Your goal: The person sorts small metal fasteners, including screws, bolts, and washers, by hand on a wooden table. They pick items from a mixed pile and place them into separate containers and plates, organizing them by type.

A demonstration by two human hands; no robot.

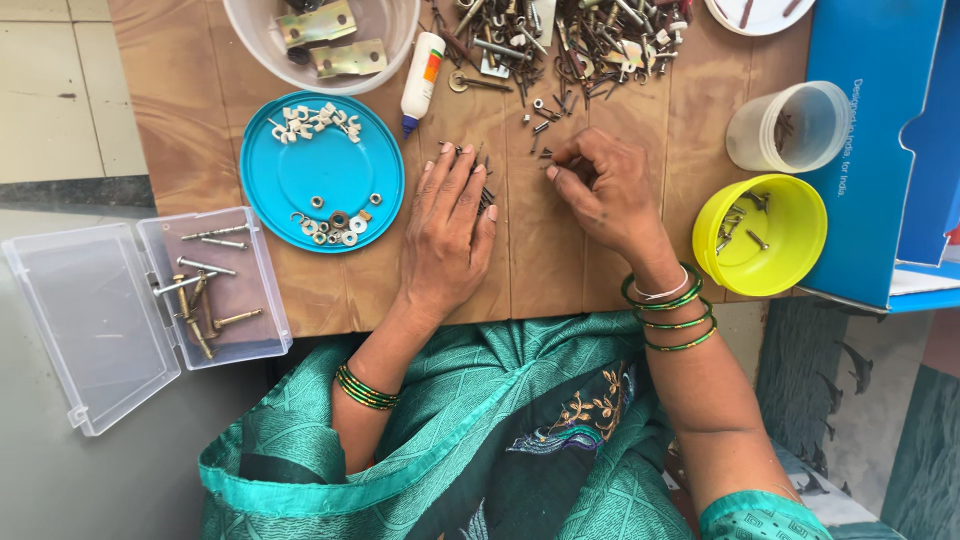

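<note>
Brown wooden board (560,260) w/ tiled floor beyond its left edge. Your left hand (447,225) lies flat, palm down, fingers straight and slightly spread, covering a small clump of dark screws (487,196); nothing gripped. Your right hand (600,185) is just beside it, fingers curled in, thumb and forefinger tips close together; can't tell if they pinch anything. Mixed hardware pile (560,40) sits above both hands. Blue round lid (322,172) w/ white clips and washers left of left hand. Yellow bowl (775,225) holding a few screws right of right wrist. Clear hinged box (215,290) w/ long bolts at board's left corner.
</note>
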